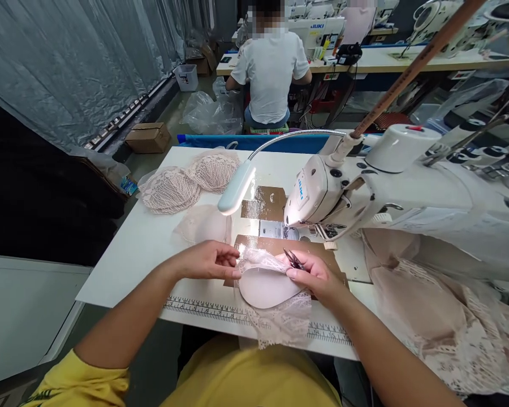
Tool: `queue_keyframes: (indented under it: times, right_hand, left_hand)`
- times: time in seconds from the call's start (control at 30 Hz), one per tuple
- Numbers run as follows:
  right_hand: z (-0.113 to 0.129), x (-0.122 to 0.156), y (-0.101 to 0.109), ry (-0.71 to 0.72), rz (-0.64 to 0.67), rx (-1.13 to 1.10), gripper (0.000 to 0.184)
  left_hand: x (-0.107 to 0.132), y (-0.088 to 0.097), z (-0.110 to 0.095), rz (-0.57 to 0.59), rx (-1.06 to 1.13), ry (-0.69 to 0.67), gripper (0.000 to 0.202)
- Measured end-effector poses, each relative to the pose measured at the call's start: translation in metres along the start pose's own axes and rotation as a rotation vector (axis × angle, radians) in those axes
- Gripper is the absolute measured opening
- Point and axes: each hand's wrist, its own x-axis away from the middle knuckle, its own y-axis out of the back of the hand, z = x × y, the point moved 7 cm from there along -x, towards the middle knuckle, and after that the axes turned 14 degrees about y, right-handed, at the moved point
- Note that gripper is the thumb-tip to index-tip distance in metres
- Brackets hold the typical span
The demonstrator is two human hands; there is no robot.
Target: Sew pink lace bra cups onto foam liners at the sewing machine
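A pale pink bra cup (269,288) with lace (286,327) around it is held over the table's front edge, in front of the sewing machine (318,192). My left hand (214,261) pinches the left rim of the cup between thumb and fingers. At the upper right of the cup, my right hand (311,274) is closed on the lace and cup edge. Small dark thread snips (294,259) are also tucked in that hand, points upward. Just beyond my left hand lies a sheer fabric piece with a cup (206,226).
Finished-looking lace cups (173,189) lie at the table's far left. A lamp (237,189) hangs over the table (123,265). Lace and mesh pieces (432,316) are heaped at right. A ruler strip (207,310) runs along the front edge. A person (269,73) sits ahead.
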Motion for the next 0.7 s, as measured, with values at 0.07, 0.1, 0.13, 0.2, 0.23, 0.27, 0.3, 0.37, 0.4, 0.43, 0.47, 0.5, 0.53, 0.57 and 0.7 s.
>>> queue_keyframes:
  times: [0.07, 0.1, 0.13, 0.2, 0.23, 0.27, 0.3, 0.37, 0.4, 0.43, 0.47, 0.5, 0.53, 0.57, 0.7]
  right_hand:
    - [-0.002, 0.002, -0.002, -0.012, 0.017, -0.025, 0.03]
    - [-0.003, 0.002, -0.003, -0.016, 0.029, -0.038, 0.029]
    - [-0.003, 0.002, -0.005, -0.02, 0.05, -0.053, 0.028]
    - [-0.003, 0.002, -0.01, -0.032, 0.113, -0.07, 0.025]
    - [-0.003, 0.003, -0.012, -0.032, 0.144, -0.062, 0.025]
    - [-0.002, 0.002, -0.013, -0.026, 0.168, -0.037, 0.025]
    - [-0.002, 0.002, -0.013, -0.017, 0.18, 0.002, 0.025]
    - [-0.002, 0.001, -0.009, 0.005, 0.158, 0.075, 0.026]
    - [-0.002, 0.001, -0.005, 0.015, 0.128, 0.09, 0.028]
    - [-0.003, 0.001, -0.002, 0.024, 0.089, 0.093, 0.032]
    - [-0.003, 0.001, 0.002, 0.035, 0.049, 0.094, 0.036]
    - [-0.003, 0.001, 0.005, 0.049, 0.016, 0.103, 0.038]
    - [-0.002, 0.001, 0.007, 0.071, -0.005, 0.126, 0.039]
    - [-0.001, 0.001, 0.008, 0.096, -0.012, 0.159, 0.039]
    - [0.008, -0.001, 0.003, 0.175, 0.029, 0.264, 0.034]
  left_hand:
    - [-0.009, -0.018, 0.006, 0.124, 0.192, -0.004, 0.053]
    - [-0.014, -0.028, 0.007, 0.183, 0.266, -0.008, 0.05]
    - [-0.018, -0.036, 0.006, 0.213, 0.325, -0.02, 0.045]
    - [-0.025, -0.045, 0.004, 0.208, 0.393, -0.036, 0.037]
    - [-0.027, -0.046, 0.002, 0.184, 0.412, -0.047, 0.035]
    - [-0.029, -0.047, 0.001, 0.156, 0.428, -0.064, 0.034]
    - [-0.03, -0.046, -0.002, 0.133, 0.444, -0.084, 0.033]
    - [-0.03, -0.045, -0.006, 0.098, 0.472, -0.125, 0.031]
    - [-0.029, -0.045, -0.008, 0.083, 0.477, -0.14, 0.031]
    - [-0.028, -0.044, -0.009, 0.063, 0.472, -0.148, 0.031]
    - [-0.028, -0.044, -0.009, 0.035, 0.461, -0.152, 0.031]
    - [-0.028, -0.043, -0.009, 0.006, 0.44, -0.154, 0.031]
    - [-0.028, -0.043, -0.01, -0.023, 0.414, -0.156, 0.031]
    - [-0.027, -0.043, -0.01, -0.049, 0.39, -0.161, 0.03]
    - [-0.028, -0.044, -0.011, -0.082, 0.35, -0.207, 0.027]
